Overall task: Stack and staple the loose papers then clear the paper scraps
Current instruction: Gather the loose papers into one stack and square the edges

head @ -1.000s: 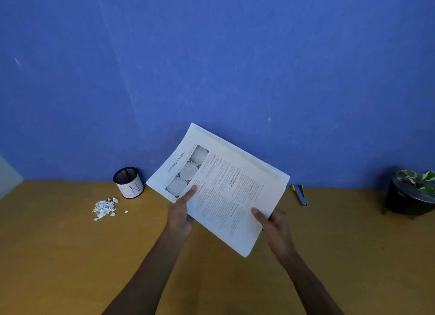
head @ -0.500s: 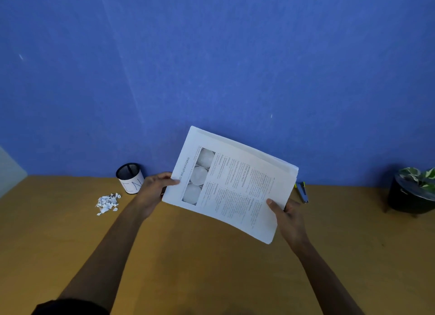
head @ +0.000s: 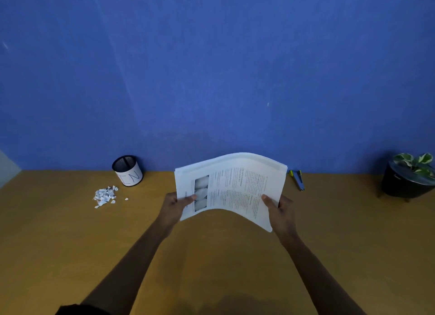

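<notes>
1. A person stands at a wooden desk (head: pixel 70 244) against a blue wall, holding a stack of printed papers (head: pixel 233 187) in the air above the desk's middle.
2. The left hand (head: pixel 173 207) pinches the stack's left edge, thumb on top. The right hand (head: pixel 280 212) pinches the right edge the same way.
3. The stack bows upward between the hands, and its far edges look slightly uneven.
4. To do this step well, I judge the sheets should be loosened, stood on edge and tapped on the desk until flush.
5. A stapler (head: pixel 298 180) lies just right of the papers, by the wall.
6. Torn paper scraps (head: pixel 104 195) sit in a pile at left, near a mesh cup (head: pixel 128 171).
</notes>
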`<state>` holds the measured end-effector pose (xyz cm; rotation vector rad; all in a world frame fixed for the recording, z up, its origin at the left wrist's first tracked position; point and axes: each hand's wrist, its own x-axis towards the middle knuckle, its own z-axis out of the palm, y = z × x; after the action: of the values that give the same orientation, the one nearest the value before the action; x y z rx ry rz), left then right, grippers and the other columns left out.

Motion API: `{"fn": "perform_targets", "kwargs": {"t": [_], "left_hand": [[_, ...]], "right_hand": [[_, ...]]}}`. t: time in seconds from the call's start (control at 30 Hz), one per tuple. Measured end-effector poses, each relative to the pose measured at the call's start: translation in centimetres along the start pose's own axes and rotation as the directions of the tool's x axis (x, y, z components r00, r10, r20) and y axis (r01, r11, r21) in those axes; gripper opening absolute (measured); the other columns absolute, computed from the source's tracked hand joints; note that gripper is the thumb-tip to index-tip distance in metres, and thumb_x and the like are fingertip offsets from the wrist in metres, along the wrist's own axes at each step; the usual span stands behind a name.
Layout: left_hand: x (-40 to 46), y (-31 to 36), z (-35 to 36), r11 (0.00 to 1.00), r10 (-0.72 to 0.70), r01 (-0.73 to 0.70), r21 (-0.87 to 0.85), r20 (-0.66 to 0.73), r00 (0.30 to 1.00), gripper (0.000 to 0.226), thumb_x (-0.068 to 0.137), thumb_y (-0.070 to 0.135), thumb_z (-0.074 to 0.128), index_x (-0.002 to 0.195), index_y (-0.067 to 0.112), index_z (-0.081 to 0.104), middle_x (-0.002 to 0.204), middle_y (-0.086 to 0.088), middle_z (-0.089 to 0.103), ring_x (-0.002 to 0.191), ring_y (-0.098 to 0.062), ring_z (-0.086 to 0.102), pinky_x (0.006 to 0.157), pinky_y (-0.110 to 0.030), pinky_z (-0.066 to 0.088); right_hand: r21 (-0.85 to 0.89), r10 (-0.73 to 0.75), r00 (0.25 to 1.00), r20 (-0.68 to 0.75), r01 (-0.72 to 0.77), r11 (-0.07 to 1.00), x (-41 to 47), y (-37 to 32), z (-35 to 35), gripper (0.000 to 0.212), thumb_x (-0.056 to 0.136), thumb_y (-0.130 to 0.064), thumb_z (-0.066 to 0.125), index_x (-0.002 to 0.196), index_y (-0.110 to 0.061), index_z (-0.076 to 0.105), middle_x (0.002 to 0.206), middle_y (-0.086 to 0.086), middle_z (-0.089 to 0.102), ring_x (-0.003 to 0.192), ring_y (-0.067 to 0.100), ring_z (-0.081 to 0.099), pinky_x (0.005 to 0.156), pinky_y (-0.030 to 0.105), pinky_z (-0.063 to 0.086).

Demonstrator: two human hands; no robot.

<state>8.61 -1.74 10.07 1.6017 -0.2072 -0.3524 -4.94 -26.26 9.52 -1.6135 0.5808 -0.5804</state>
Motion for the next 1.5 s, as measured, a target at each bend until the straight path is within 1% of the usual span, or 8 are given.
{"fn": "perform_targets", "kwargs": {"t": [0.13,0.37,0.53,0.77,1.07,1.2,1.33,1.5], "left_hand": [[-1.1,-2.4,1.2,0.996,-0.048,0.042,-0.079,-0.077,0.996,0.017,0.088,0.006,0.069,0.097,0.020,0.074,0.098,0.000,0.076,0.087,-0.017,0.073,0.071,-0.028,0.058],[-2.0,-4.4,0.9,0.989,-0.109,0.098,-0.113,-0.092,0.990,0.020,0.080,0.005,0.076,0.089,0.022,0.078,0.095,-0.002,0.078,0.084,-0.020,0.074,0.067,-0.030,0.058],[-2.1,-4.9,0.6,0.986,-0.132,0.121,-0.118,-0.096,0.987,0.030,0.076,0.003,0.079,0.097,0.024,0.075,0.096,0.003,0.078,0.084,-0.018,0.075,0.066,-0.032,0.059],[-1.7,-4.4,0.7,0.990,-0.108,0.097,-0.098,-0.109,0.988,0.031,0.078,0.005,0.078,0.101,0.025,0.072,0.096,0.006,0.077,0.084,-0.016,0.074,0.065,-0.028,0.058],[-2.0,-5.2,1.2,0.990,-0.132,0.125,-0.070,-0.112,0.985,0.017,0.085,0.012,0.073,0.096,0.025,0.071,0.091,0.006,0.077,0.082,-0.016,0.074,0.062,-0.024,0.057],[-1.5,-4.3,1.1,0.995,-0.089,0.085,-0.047,-0.101,0.991,0.016,0.089,0.009,0.068,0.101,0.020,0.070,0.098,-0.001,0.075,0.085,-0.019,0.073,0.062,-0.023,0.059],[-1.0,-3.1,0.9,0.999,-0.039,0.039,-0.001,-0.105,0.994,0.014,0.091,0.010,0.065,0.098,0.021,0.068,0.096,-0.004,0.073,0.084,-0.020,0.073,0.062,-0.025,0.060],[0.0,-1.1,0.7,0.989,0.052,-0.037,0.144,-0.106,0.993,0.011,0.092,0.011,0.064,0.102,0.011,0.069,0.098,-0.015,0.073,0.088,-0.029,0.072,0.081,-0.048,0.060]], "right_hand": [[0.016,0.063,0.998,-0.013,-0.063,0.998,-0.6,1.4,0.1,0.020,0.095,-0.013,0.060,0.113,-0.014,0.069,0.097,-0.005,0.070,0.086,-0.001,0.063,0.050,0.008,0.049],[0.029,0.139,0.990,-0.007,-0.139,0.990,-1.3,3.1,0.2,0.018,0.090,-0.007,0.066,0.106,-0.012,0.072,0.093,-0.003,0.071,0.086,0.004,0.066,0.051,0.010,0.052],[0.049,0.179,0.984,0.004,-0.179,0.983,-1.5,3.3,0.1,0.019,0.086,-0.005,0.069,0.092,-0.023,0.070,0.088,-0.009,0.072,0.085,0.006,0.067,0.055,0.014,0.052],[0.065,0.176,0.984,0.006,-0.176,0.982,-1.2,3.1,0.0,0.015,0.088,-0.010,0.069,0.095,-0.022,0.071,0.089,-0.012,0.072,0.084,0.006,0.068,0.053,0.013,0.053],[0.004,0.206,0.978,0.013,-0.206,0.978,-1.5,4.3,0.0,0.016,0.089,-0.010,0.068,0.100,-0.021,0.069,0.093,-0.004,0.070,0.088,0.013,0.065,0.061,0.018,0.051],[0.003,0.168,0.986,0.008,-0.168,0.986,-0.9,3.6,-0.7,0.013,0.085,-0.010,0.072,0.097,-0.017,0.072,0.097,0.005,0.075,0.088,0.020,0.072,0.069,0.033,0.060],[0.004,0.051,0.999,0.004,-0.051,0.999,-0.1,1.5,-1.9,0.019,0.078,-0.016,0.081,0.096,-0.021,0.075,0.092,-0.003,0.078,0.081,0.009,0.075,0.062,0.021,0.058],[-0.237,-0.192,0.981,0.038,0.195,0.952,1.5,-1.9,-3.3,0.029,0.076,-0.028,0.082,0.102,-0.029,0.069,0.095,-0.020,0.072,0.085,0.001,0.069,0.070,0.024,0.057]]}}
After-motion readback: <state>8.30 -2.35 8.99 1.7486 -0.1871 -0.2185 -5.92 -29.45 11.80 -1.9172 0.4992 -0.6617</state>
